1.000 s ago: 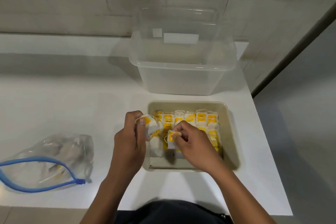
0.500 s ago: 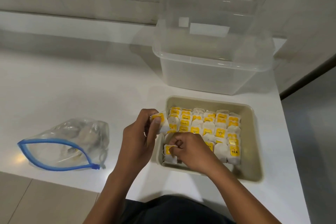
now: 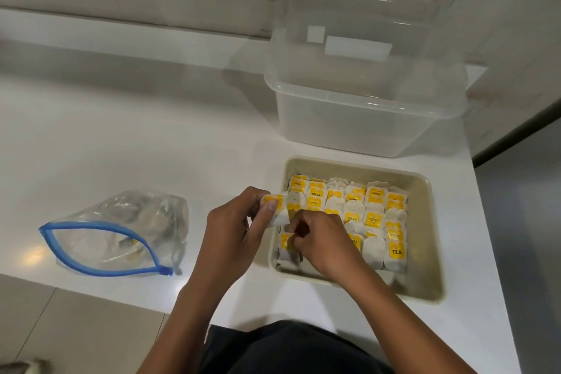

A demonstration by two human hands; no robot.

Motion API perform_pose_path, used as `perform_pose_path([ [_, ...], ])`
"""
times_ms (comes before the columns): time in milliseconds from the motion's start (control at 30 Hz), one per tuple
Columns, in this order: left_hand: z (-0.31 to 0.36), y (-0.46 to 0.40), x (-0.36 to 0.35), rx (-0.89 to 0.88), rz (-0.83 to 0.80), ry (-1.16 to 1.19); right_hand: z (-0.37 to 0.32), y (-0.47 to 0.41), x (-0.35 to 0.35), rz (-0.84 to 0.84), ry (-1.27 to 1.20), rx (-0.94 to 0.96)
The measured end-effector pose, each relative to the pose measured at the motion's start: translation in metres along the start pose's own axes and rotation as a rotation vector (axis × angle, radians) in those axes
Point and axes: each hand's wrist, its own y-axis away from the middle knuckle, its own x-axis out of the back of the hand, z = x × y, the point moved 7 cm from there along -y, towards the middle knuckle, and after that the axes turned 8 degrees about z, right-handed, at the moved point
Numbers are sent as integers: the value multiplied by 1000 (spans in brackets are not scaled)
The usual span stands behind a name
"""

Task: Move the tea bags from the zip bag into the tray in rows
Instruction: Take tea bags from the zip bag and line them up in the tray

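Two hands each pinch a tea bag [image 3: 277, 212] over the tray [image 3: 425, 188].

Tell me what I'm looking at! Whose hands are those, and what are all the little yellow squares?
The camera sits on a person's head, looking down at their own hands. The yellow squares are tags on tea bags lined up in rows in a beige tray. The left hand holds one tea bag above the tray's edge. The right hand pinches another tea bag down in the tray. On the white table lie a zip bag with more tea bags and an empty clear box.
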Motion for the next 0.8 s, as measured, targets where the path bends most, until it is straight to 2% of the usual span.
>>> perform_pose_path([
  [233,-8,-2,6,1,9,-27,3,6,15,69,93,60],
  [433,-6,-5,4,2,3,-17,5,20,4,-195,218,38],
  [600,-5,-3,3,5,-12,3,0,17,-2,-254,144,47],
  [800,-5,-2,3,11,-29,13,0,14,-4,-257,183,70],
])
